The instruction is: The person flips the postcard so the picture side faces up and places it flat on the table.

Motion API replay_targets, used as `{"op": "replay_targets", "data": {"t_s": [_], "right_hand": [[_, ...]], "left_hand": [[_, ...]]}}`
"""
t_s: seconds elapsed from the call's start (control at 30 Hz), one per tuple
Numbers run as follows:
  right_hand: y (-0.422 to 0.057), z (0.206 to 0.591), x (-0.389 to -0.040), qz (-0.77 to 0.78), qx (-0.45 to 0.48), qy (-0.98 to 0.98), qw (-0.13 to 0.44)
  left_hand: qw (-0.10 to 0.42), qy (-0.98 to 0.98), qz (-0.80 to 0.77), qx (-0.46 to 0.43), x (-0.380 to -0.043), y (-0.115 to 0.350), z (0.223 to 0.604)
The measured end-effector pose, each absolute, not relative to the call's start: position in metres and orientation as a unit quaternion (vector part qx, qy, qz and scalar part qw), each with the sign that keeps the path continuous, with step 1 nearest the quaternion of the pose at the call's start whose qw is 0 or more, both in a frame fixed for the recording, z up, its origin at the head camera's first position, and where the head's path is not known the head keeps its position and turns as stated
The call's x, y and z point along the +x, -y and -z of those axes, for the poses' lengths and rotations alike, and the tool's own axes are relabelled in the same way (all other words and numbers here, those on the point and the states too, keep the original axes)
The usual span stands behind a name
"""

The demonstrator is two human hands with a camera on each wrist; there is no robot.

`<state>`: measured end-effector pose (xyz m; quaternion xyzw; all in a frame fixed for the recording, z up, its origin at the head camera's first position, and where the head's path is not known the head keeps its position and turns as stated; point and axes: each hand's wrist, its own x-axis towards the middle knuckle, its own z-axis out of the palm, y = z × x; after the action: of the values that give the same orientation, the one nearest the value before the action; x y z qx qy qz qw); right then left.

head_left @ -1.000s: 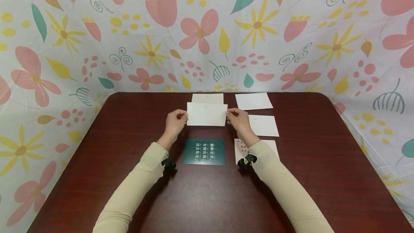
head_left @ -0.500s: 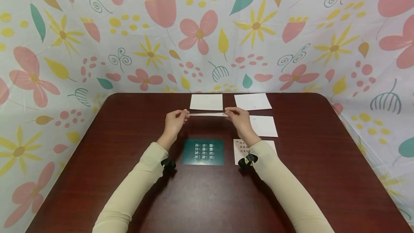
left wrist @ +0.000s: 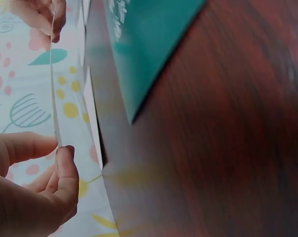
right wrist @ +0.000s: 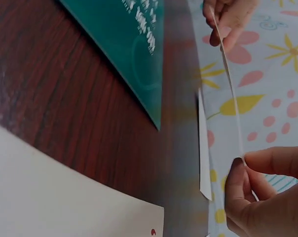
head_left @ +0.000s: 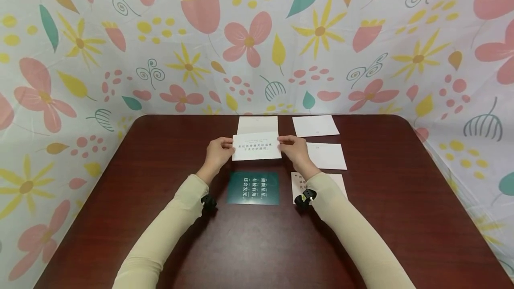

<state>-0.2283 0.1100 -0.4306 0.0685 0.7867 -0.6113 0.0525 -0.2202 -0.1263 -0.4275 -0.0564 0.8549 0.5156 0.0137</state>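
A white card (head_left: 257,146) with lines of dark printed characters is held up above the table, its printed face toward the head camera. My left hand (head_left: 218,155) pinches its left edge between thumb and fingers. At the opposite edge my right hand (head_left: 296,153) pinches it the same way. Both wrist views show the card (left wrist: 54,94) edge-on as a thin line between the two hands. Just behind it lies another white card (head_left: 257,124), partly covered in the head view. Nearer to me a teal card (head_left: 253,188) with white characters lies flat.
On the right lie a far white card (head_left: 315,125), a middle white card (head_left: 330,156) and a near card with dark characters (head_left: 337,183), partly hidden by the right wrist. The dark red wooden table (head_left: 257,249) ends at a floral cloth (head_left: 257,35).
The held card has been turned over: a nearly blank face showed first, then it stood edge-on, and now its printed face shows. Both hands keep their pinch and have hardly moved.
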Motion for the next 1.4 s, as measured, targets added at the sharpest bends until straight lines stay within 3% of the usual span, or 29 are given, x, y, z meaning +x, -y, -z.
{"op": "replay_targets", "data": {"t_s": [0.63,1.4], "right_hand": [[-0.101,0.445,-0.236,0.463,0.033,-0.884,0.056],[-0.093,0.443,-0.240,0.396,0.010,-0.917,0.053]], "left_hand": [[0.076,-0.920,-0.384,-0.011,-0.239,0.124,0.442],[0.087,-0.938,-0.336,-0.010,-0.237,0.122,0.438]]}}
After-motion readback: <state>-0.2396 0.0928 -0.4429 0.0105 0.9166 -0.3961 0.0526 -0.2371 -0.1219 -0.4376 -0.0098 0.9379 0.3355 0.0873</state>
